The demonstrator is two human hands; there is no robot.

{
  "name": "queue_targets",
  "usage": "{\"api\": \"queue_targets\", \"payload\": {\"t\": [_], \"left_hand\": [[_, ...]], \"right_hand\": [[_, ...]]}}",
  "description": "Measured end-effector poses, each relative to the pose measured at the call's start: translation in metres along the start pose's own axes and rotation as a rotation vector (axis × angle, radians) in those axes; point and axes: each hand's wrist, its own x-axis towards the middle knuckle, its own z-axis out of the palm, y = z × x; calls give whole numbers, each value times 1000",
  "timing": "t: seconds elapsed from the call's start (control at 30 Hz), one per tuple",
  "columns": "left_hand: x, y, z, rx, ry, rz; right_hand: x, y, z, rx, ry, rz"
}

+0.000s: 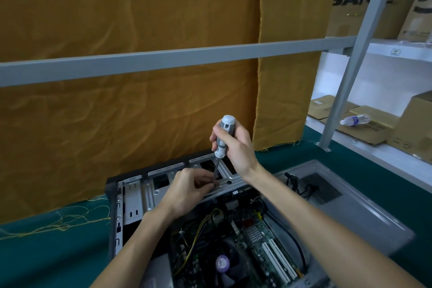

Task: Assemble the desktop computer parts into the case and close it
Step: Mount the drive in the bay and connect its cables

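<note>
Nearest lay the open case [112, 217], motherboard [252, 241] seated inside; right hand [236, 147] gripped the screwdriver [223, 138] upright over the drive bracket [224, 177]; left hand [187, 192] pinched its shaft, apparently fastening; next, steady downward turning.

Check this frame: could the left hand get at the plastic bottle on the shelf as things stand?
Probably not. The left hand is pinching the screwdriver tip at the case, while the bottle lies far off to the right, behind the shelf post, with the right arm between.
</note>
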Motion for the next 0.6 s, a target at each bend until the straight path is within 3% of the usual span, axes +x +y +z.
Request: {"api": "queue_targets", "payload": {"t": [0.6], "left_hand": [[3, -3, 1, 21, 55, 22]], "right_hand": [[8, 3, 9, -76, -55, -23]]}}
